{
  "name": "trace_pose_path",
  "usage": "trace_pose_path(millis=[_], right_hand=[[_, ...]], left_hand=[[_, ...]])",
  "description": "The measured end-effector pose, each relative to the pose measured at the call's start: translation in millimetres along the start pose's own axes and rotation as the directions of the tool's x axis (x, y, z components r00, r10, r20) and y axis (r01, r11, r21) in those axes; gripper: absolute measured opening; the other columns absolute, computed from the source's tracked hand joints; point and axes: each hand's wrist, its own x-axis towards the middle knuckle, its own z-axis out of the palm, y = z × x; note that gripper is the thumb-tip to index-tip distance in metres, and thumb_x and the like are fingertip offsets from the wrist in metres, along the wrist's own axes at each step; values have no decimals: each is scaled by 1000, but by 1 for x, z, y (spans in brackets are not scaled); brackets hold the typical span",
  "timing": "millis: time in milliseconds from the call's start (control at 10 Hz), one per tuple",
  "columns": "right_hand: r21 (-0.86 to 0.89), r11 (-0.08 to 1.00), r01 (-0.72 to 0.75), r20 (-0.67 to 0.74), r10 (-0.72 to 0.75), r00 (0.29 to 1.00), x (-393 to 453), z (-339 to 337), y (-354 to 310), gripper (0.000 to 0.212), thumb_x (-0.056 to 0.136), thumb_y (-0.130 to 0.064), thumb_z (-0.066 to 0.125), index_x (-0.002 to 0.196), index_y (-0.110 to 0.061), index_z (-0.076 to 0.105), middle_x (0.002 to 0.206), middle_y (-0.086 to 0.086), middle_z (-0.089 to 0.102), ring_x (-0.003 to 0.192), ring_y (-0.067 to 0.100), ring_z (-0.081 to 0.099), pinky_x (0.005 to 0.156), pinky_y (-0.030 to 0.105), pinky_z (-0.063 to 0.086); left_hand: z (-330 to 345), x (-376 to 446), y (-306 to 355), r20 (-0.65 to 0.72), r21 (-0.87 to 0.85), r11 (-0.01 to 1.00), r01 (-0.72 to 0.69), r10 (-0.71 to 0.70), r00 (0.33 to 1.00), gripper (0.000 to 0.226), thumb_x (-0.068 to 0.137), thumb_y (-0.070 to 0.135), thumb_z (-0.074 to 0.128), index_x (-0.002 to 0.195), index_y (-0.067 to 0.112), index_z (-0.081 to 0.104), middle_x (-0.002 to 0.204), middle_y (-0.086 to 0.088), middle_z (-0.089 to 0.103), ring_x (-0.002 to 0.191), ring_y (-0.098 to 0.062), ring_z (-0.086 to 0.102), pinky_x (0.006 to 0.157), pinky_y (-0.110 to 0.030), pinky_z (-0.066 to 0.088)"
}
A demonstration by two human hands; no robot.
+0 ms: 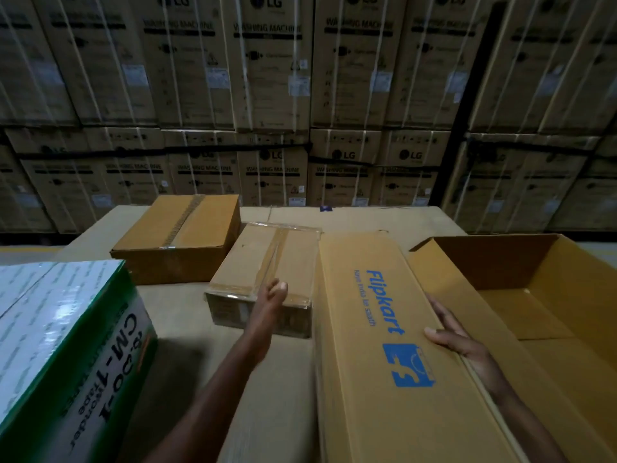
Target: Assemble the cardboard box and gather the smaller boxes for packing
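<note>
1. Closest to me on the left sits a green-and-white carton (pixel 66 345) printed "CM-1", its top wrapped in shiny film.
2. My two hands are apart. My right hand (pixel 457 335) rests on the near wall of the big open Flipkart box (pixel 377 329), thumb on the printed outer face and fingers curled over the top edge, clamping that wall.
3. That box stands open on my right, its flaps up and its bare floor showing.
4. My left hand (pixel 272 295) reaches forward with fingers held together, over the near end of a small taped box (pixel 267 262). I cannot tell whether it touches the box; it grips nothing that I can see.
5. That small box lies just beside the left wall of the Flipkart box, wrapped in clear tape along its top seam.
6. Another taped brown box (pixel 177 238), somewhat wider, sits farther back and to the left, near the small one.
7. All of these rest on a flat cardboard-covered work surface (pixel 187 315).
8. Beyond it rises a wall of stacked LG washing machine cartons (pixel 273 95), strapped with pale bands.
</note>
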Motion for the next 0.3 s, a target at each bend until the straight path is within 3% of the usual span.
trace_pose_path(millis=[100,200,300], right_hand=[[-38,999,17,11,-17,1000,-5,3,-3,70,78,-3,63,144,-24,53,140,2,63,114,31,69,74,38,64],[-129,991,35,-28,-39,999,-9,4,-8,91,64,-19,84,147,-27,49,153,3,51,126,25,62,94,40,58],[-286,952,110,-89,-141,986,-15,6,-19,105,52,-57,88,144,-32,47,154,0,46,130,13,53,109,43,45]], left_hand=[[22,-87,8,109,-55,983,-177,182,977,60,90,65,55,147,49,45,140,32,51,128,8,49,102,-30,42],[26,-142,-12,119,-86,985,-152,162,980,63,80,71,64,139,57,52,141,38,54,130,11,50,106,-30,42],[15,-171,-42,120,-87,993,-75,85,989,68,55,87,71,120,71,59,138,36,55,128,2,51,106,-40,41]])
